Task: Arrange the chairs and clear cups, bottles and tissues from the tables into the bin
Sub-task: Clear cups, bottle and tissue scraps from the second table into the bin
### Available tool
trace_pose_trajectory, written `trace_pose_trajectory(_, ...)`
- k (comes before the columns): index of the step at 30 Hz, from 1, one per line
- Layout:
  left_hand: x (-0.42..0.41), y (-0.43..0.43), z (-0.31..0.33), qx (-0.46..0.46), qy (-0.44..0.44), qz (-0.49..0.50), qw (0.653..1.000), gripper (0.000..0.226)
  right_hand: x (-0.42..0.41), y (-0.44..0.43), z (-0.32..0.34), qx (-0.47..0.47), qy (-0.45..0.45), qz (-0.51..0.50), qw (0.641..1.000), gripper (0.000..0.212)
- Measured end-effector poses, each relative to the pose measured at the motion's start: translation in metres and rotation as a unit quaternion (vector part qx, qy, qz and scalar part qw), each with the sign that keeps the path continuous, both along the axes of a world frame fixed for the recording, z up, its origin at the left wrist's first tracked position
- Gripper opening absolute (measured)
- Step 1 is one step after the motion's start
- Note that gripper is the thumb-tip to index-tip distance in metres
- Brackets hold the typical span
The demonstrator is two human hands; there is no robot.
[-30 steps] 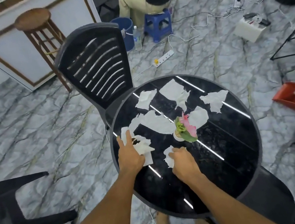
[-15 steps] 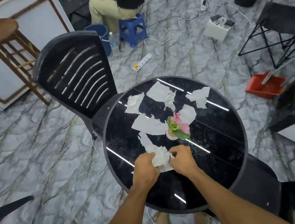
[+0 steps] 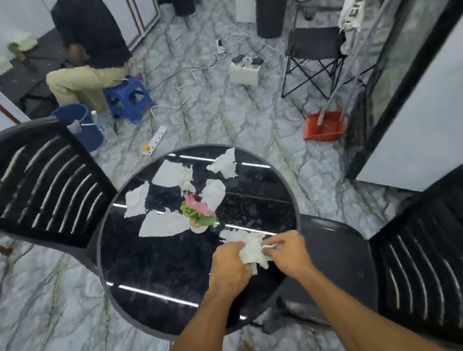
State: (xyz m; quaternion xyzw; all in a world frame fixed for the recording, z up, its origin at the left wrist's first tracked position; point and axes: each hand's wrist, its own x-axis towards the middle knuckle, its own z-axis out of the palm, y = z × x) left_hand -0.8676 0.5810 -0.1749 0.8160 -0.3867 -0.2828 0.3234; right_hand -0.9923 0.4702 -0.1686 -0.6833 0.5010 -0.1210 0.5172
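Five loose tissues (image 3: 164, 222), two slatted chairs (image 3: 32, 185), one round table (image 3: 155, 275).

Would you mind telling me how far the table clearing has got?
Done: nothing visibly binned yet; the black bin stands far across the room. In hand: the left hand and right hand bunch a wad of tissues. Left: five loose tissues on the round table around the flower pot.

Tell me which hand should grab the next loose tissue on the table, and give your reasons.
Left, probably. The nearest loose tissue lies left of the flower pot, on the left hand side. The right hand would have to cross over the pot. Both hands now grip the tissue wad.
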Motion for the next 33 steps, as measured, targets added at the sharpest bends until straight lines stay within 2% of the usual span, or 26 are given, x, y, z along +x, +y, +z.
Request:
trace_pose_trajectory(7, -0.136, -0.060, 0.029, -0.027, -0.053, -0.157, 0.986, 0.014, -0.177, -0.026, 0.034, -0.038, -0.026, -0.177, 0.983, 0.011)
trace_pose_trajectory(11, -0.240, -0.085, 0.060, -0.066, -0.050, -0.246, 0.966, 0.023, -0.290, -0.018, 0.059, -0.080, -0.031, -0.264, 0.961, 0.011)
trace_pose_trajectory(15, -0.356, -0.114, 0.088, -0.128, -0.031, -0.335, 0.933, 0.014, -0.403, -0.008, 0.086, -0.131, -0.030, -0.340, 0.931, 0.018)
trace_pose_trajectory(18, -0.446, -0.133, 0.097, -0.168, -0.053, -0.418, 0.891, 0.016, -0.485, 0.007, 0.103, -0.177, -0.039, -0.416, 0.891, 0.025)
trace_pose_trajectory(23, -0.596, -0.132, 0.095, -0.200, -0.070, -0.556, 0.804, 0.016, -0.610, 0.064, 0.103, -0.203, -0.002, -0.550, 0.810, 0.016)
trace_pose_trajectory(28, -0.715, -0.100, 0.073, -0.174, -0.045, -0.689, 0.702, 0.017, -0.707, 0.143, 0.074, -0.161, 0.035, -0.664, 0.729, 0.011)
trace_pose_trajectory(30, -0.756, -0.084, 0.066, -0.160, -0.023, -0.736, 0.658, 0.013, -0.735, 0.175, 0.067, -0.142, 0.057, -0.712, 0.686, 0.008)
trace_pose_trajectory(33, -0.807, -0.057, 0.058, -0.127, -0.006, -0.783, 0.609, 0.014, -0.763, 0.223, 0.062, -0.105, 0.085, -0.768, 0.626, 0.011)
